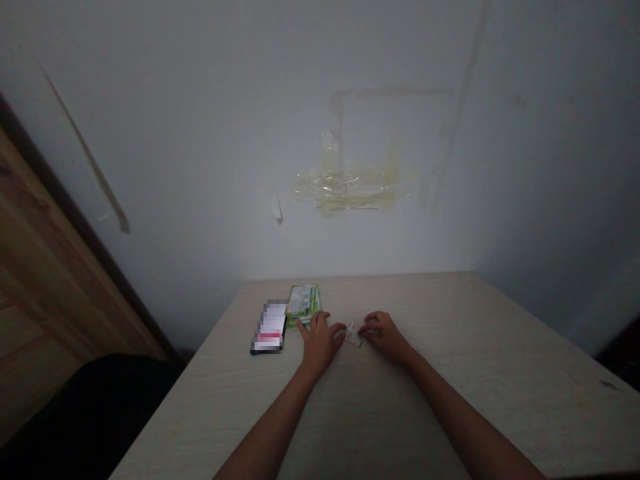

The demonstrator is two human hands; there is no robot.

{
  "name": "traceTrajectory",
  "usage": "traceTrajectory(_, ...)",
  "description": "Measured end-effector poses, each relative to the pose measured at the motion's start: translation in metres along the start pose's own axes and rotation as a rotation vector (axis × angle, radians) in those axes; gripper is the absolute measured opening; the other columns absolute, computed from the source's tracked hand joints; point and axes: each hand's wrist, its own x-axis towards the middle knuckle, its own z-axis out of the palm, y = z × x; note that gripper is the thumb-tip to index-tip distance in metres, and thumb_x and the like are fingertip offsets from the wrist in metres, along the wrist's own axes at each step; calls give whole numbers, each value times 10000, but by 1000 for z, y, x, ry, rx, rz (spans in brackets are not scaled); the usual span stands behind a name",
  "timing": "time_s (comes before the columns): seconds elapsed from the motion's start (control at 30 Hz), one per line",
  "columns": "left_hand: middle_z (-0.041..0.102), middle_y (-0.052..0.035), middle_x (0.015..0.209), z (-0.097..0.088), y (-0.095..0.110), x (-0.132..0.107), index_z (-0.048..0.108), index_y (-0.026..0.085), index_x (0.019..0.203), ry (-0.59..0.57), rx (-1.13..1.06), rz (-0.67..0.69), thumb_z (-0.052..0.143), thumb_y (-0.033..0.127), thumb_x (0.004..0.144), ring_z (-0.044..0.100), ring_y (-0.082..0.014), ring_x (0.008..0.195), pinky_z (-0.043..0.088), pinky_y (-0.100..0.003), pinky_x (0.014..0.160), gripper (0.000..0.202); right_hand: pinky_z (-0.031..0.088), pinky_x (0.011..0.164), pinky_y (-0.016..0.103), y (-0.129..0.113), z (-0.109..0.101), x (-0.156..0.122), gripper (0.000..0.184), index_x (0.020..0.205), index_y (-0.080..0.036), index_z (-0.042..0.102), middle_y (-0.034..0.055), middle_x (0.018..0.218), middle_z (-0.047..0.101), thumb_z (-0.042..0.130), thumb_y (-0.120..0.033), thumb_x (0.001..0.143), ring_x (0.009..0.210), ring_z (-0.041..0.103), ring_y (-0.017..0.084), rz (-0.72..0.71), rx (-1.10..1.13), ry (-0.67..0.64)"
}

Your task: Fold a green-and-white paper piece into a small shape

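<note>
White, printed slip (353,334) on the worktop (480,393), between left hand (319,345) and right hand (389,339). Each grip at an opposite edge; cannot tell whether pinching or merely touching. Just beyond left hand, green-and-white packets (303,301); farther left, dark-edged phone (271,325); behind, wall (190,147) with yellowed tape (357,199).

quantities: two hands, left (319,343) and right (389,337); one small printed piece (353,335); one phone (271,328); green-and-white packets (303,301), overlapping, exact count not discernible; one table (373,413); one wooden panel (45,260); one dark seat (95,407).
</note>
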Motion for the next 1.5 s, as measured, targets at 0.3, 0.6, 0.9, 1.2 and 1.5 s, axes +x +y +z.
traceTrajectory(0.3, 485, -48, 1377, -1, 4, -3, 650, 468, 1139, -14, 37, 20, 562, 531, 850, 308, -316, 1351, -17, -728, 1067, 308, 419, 952, 408, -3, -1, -1, 105, 837, -288, 767, 62, 1032, 626, 697, -236, 778, 1034, 541, 233, -79, -17, 17)
traceTrajectory(0.6, 492, -44, 1374, 1, 2, -1, 654, 452, 1131, -49, 13, 18, 589, 555, 823, 312, -318, 1354, 3, -739, 1065, 331, 416, 982, 416, -10, -3, -2, 182, 918, -309, 758, 61, 1117, 625, 654, -202, 814, 1111, 512, 231, -151, -26, -27)
traceTrajectory(0.9, 509, -42, 1367, 1, 8, 0, 688, 415, 1070, -21, 15, 1, 559, 612, 814, 317, -311, 1354, -23, -724, 1078, 348, 423, 992, 409, -11, -3, 2, 247, 993, -317, 735, 24, 1129, 678, 599, -179, 839, 1093, 553, 209, -160, 32, -126)
traceTrajectory(1.2, 440, -29, 1451, -1, 16, 1, 686, 392, 1051, -43, 13, -68, 611, 594, 782, 236, -332, 1402, -37, -728, 1067, 345, 421, 1004, 413, -10, -2, 3, 233, 966, -315, 748, 31, 1125, 689, 625, -186, 817, 1093, 574, 206, -105, 86, -108)
traceTrajectory(1.5, 342, -19, 1525, 1, 14, -1, 646, 411, 1114, -91, 32, -77, 559, 605, 811, 131, -356, 1445, 7, -755, 1045, 371, 416, 1019, 428, 0, 2, 3, 115, 893, -299, 764, 42, 1139, 687, 694, -300, 801, 1124, 576, 229, -96, 119, -104)
